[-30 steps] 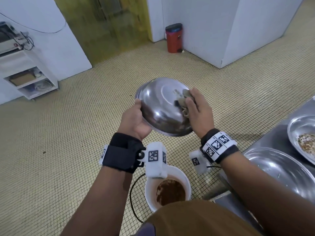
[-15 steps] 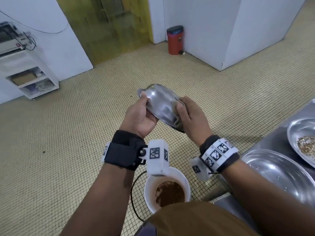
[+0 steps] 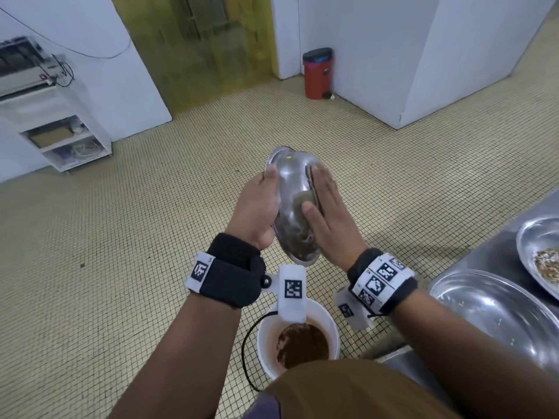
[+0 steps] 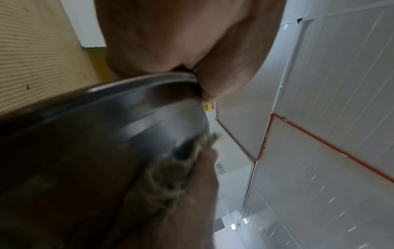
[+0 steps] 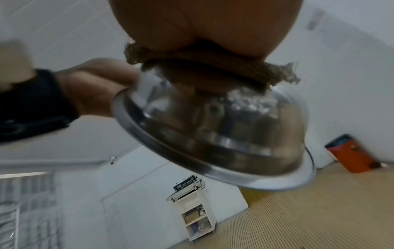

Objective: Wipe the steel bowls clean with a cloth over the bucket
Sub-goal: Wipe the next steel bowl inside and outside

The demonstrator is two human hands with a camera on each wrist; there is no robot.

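I hold a steel bowl point(image 3: 290, 189) on edge above the white bucket point(image 3: 263, 334), which holds brown slop. My left hand point(image 3: 258, 207) grips the bowl's left rim, thumb over the edge. My right hand point(image 3: 328, 207) lies flat with straight fingers and presses a frayed olive cloth point(image 3: 301, 202) against the bowl's rounded outside. The left wrist view shows the bowl point(image 4: 106, 134) with the cloth point(image 4: 166, 176) against its wall. In the right wrist view the cloth point(image 5: 136, 52) is squeezed between my palm and the bowl point(image 5: 213, 134).
A steel counter at the right carries a large steel bowl point(image 3: 490, 309) and another steel bowl point(image 3: 526, 237) with food scraps. A black cable loops beside the bucket. A red bin point(image 3: 317, 74) and a white shelf unit point(image 3: 60, 137) stand by the far walls.
The bowl has turned from its broad face toward me to edge-on. My right hand has moved from bunching the cloth at the rim to pressing it flat on the outside.
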